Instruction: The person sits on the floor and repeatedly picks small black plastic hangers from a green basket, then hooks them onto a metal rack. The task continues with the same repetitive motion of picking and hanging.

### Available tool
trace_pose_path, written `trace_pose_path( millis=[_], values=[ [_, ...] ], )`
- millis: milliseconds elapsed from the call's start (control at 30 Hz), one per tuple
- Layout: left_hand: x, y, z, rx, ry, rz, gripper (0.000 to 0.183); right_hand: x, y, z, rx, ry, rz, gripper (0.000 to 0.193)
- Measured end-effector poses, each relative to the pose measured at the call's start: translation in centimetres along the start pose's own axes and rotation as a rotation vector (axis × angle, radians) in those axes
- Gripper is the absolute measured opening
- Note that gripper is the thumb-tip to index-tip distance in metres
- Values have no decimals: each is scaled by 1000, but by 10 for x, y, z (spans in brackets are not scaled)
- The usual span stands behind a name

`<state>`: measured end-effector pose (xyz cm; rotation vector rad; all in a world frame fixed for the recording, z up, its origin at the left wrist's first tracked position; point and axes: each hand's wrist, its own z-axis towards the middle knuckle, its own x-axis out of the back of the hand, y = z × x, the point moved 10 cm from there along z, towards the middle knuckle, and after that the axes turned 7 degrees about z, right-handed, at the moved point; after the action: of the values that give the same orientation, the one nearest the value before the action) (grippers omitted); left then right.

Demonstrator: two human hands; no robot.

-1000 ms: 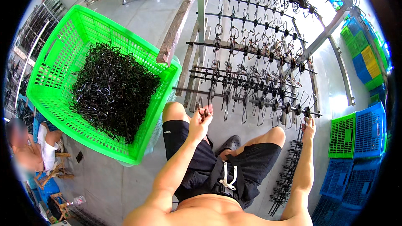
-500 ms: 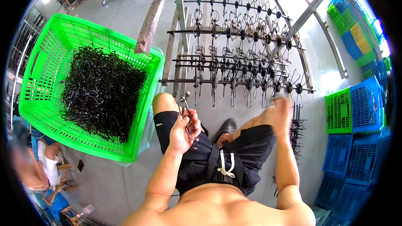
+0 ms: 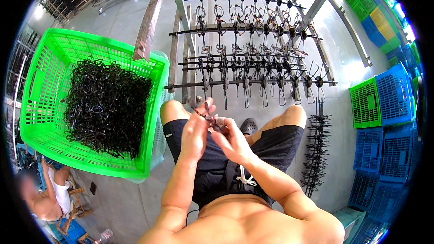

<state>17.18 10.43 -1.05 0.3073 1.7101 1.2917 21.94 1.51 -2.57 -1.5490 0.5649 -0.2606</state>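
Above my lap, my left hand (image 3: pixel 194 134) and my right hand (image 3: pixel 233 142) come together on a dark eyeglass frame (image 3: pixel 209 118). The fingers of both hands close round it, and parts of the frame are hidden behind them. To my left stands a bright green basket (image 3: pixel 156 74), with a big tangled heap of dark eyeglass frames (image 3: pixel 108 104) in it. In front of me, a rack carries several dark rods (image 3: pixel 181 85), one behind another, with wire clips and some eyeglass frames fixed along them.
A wooden bar (image 3: pixel 151 18) of the rack juts out beside the basket. By my right knee, rods with clips (image 3: pixel 316 149) stand or lie near the floor. Blue and green crates (image 3: pixel 368 149) are stacked at the right. Another person (image 3: pixel 47 194) sits at the lower left.
My right hand has come in from beside the right knee to meet my left hand, and now also grips the eyeglass frame. The view has shifted slightly.
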Motion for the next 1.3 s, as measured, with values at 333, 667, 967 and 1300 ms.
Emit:
trace_pose_path(
  millis=[333,667,967,1300],
  values=[
    [38,36,-5,-402,432,-141,24,0,10,-4,-164,97,488,19],
    [66,82,15,-522,463,1119,13,46,-44,71,152,364,209,16],
    [136,-2,-32,100,253,702,30,26,-4,150,-21,458,282,21],
    [103,10,-22,-97,286,1213,14,8,-11,98,-103,516,195,13]
  ],
)
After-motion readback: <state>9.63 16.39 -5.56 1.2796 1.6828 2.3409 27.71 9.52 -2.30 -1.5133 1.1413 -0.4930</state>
